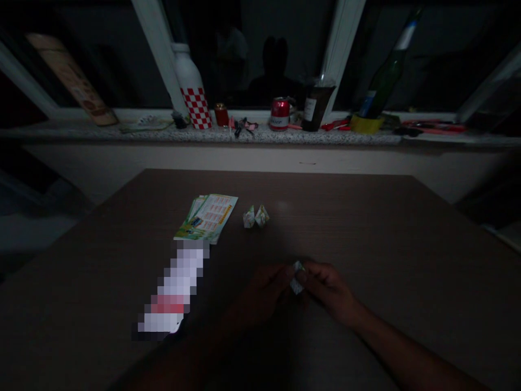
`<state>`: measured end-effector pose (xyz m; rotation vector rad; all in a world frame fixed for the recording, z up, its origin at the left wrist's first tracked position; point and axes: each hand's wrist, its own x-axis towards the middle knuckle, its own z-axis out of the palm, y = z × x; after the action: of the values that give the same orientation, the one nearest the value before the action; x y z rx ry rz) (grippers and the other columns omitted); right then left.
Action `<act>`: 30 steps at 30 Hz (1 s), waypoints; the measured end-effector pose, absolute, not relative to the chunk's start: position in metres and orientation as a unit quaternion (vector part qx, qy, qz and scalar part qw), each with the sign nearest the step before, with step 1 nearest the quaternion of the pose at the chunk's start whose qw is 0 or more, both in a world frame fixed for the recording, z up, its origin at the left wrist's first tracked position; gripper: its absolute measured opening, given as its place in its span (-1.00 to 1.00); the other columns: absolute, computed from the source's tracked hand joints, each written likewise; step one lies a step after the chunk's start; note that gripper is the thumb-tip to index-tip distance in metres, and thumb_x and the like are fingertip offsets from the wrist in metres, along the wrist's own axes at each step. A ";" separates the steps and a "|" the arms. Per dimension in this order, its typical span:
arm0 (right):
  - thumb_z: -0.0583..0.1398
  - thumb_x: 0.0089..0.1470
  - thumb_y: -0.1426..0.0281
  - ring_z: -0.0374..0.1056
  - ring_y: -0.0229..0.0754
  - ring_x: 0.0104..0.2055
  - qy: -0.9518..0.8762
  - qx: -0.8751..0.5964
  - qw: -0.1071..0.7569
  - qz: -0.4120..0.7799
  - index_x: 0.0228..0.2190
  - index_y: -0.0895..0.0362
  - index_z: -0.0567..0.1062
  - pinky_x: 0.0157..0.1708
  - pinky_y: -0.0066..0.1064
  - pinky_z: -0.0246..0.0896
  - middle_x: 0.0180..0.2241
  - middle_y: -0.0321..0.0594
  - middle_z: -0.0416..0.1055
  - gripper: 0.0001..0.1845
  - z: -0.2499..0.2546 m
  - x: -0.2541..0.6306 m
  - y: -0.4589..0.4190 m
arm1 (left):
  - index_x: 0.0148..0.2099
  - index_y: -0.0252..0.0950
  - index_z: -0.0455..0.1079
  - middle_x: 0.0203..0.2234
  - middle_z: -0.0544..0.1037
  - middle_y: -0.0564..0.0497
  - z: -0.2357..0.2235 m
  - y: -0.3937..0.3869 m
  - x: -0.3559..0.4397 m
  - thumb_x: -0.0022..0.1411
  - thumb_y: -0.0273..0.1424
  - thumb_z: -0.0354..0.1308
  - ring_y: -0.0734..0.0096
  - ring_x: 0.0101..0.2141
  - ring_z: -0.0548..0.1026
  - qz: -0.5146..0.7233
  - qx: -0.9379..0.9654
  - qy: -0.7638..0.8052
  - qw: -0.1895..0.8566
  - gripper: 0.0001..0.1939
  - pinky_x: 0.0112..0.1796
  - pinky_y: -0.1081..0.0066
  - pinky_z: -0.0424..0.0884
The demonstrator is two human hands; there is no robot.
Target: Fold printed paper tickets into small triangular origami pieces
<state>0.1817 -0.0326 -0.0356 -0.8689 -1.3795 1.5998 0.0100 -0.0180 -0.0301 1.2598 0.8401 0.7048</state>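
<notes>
- Low over the table [386,233], both our hands meet on one small folded paper piece [297,287] — left hand [268,285] on one side, right hand [329,288] on the other.
- Each hand is closed to a thumb-and-finger pinch with the paper caught in it; how the fingers behind it sit, we cannot tell in this gloom.
- Thumbs are the ones to watch! We judge light, even pressure serves best, since a hard squeeze could crush those little folds.
- Steady now — we'd let one hand anchor while the other works a single crease.
- Over on our left lies a blurred bright slab [179,282], so we'd mind the left arm [211,342] passing just beside it.
- Further out, two folded pieces [262,217] sit side by side, near the printed sheets [214,214]; a glance there helps us compare edges.
- Way back, the windowsill [256,137] carries a checked bottle [196,98] and a red can [279,114], well apart from our fingers.
</notes>
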 end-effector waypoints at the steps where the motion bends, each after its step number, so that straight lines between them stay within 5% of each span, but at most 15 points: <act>1: 0.15 0.14 0.09 0.20 -0.35 -0.58 -0.544 -0.338 0.413 0.648 -0.51 0.19 0.45 -0.54 -0.50 0.10 -0.61 -0.33 0.33 -0.57 -0.036 0.182 -0.032 | -0.49 -0.35 0.35 -0.70 0.24 0.13 -0.029 -0.018 0.011 0.18 0.04 0.03 0.58 -0.65 0.17 0.318 0.549 0.376 0.676 -0.48 -0.61 0.52 0.05; 8: 0.16 0.10 0.04 0.24 -0.34 -0.66 -0.508 -0.285 0.393 0.712 -0.63 0.20 0.44 -0.62 -0.51 0.12 -0.69 -0.30 0.34 -0.48 -0.041 0.180 -0.032 | -0.52 -0.31 0.26 -0.74 0.20 0.17 -0.030 -0.018 0.016 0.07 0.05 0.11 0.59 -0.70 0.17 0.326 0.477 0.369 0.728 -0.51 -0.64 0.52 0.07; 30: 0.21 0.10 0.12 0.20 -0.38 -0.69 -0.490 -0.277 0.408 0.719 -0.47 0.20 0.44 -0.65 -0.54 0.09 -0.68 -0.35 0.34 -0.63 -0.052 0.181 -0.034 | -0.57 -0.36 0.37 -0.73 0.26 0.11 -0.038 -0.011 0.008 0.05 0.03 0.17 0.56 -0.66 0.14 0.308 0.507 0.355 0.722 -0.48 -0.59 0.49 -0.01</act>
<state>0.1808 -0.0343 -0.0521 -0.6980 -1.2356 1.8107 0.0084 -0.0107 -0.0377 1.1202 0.7849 0.6805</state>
